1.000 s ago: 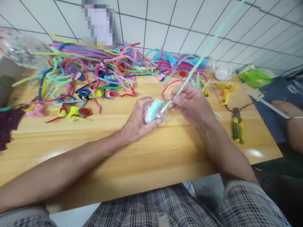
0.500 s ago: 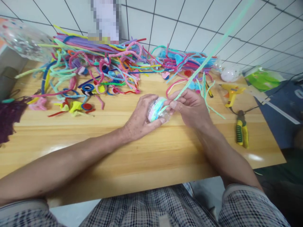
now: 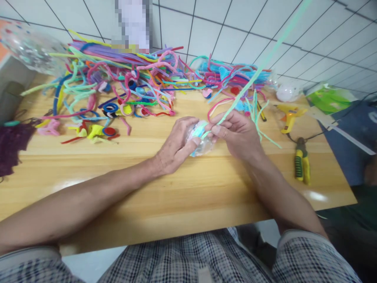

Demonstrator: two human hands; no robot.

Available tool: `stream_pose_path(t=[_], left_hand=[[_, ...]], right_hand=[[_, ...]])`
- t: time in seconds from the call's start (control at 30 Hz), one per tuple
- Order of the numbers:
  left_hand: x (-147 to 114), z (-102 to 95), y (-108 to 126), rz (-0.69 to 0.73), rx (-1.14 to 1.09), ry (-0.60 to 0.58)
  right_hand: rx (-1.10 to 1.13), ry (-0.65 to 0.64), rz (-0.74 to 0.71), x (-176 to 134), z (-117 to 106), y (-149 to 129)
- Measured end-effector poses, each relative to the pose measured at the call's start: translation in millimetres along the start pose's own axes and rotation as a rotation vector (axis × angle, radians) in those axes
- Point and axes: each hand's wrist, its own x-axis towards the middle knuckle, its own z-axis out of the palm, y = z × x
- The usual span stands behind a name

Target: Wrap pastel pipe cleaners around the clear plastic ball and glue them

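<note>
My left hand (image 3: 178,145) is closed around a clear round ball (image 3: 205,147), its thumb lying across the near side. Pastel bands of blue, mint and pink fuzzy stem cover part of the ball, and the fingers hide the rest of it. My right hand (image 3: 237,133) pinches a long mint-green pipe cleaner (image 3: 253,78) close to the ball. One end of that stem meets the ball's surface; the other rises to the upper right, past the top edge of the view.
Tangled pipe cleaners (image 3: 118,78) spread along the back of the wooden table (image 3: 141,200). To the right lie a yellow glue gun (image 3: 290,116), green-yellow pliers (image 3: 302,162) and a cutter (image 3: 261,111). Another clear ball (image 3: 286,93) sits near the back right.
My left thumb has shifted up and left over the ball, and more of the ball's clear lower part shows. My right hand keeps its pinch on the stem, nearly unmoved.
</note>
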Motion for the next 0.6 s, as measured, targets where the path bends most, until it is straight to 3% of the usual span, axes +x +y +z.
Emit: stream_pose_path(t=[0.6], left_hand=[[0.3, 2.0, -2.7, 0.039, 0.063, -0.009]], right_hand=[[-0.011, 0.002, -0.003, -0.8, 5.3, -1.1]])
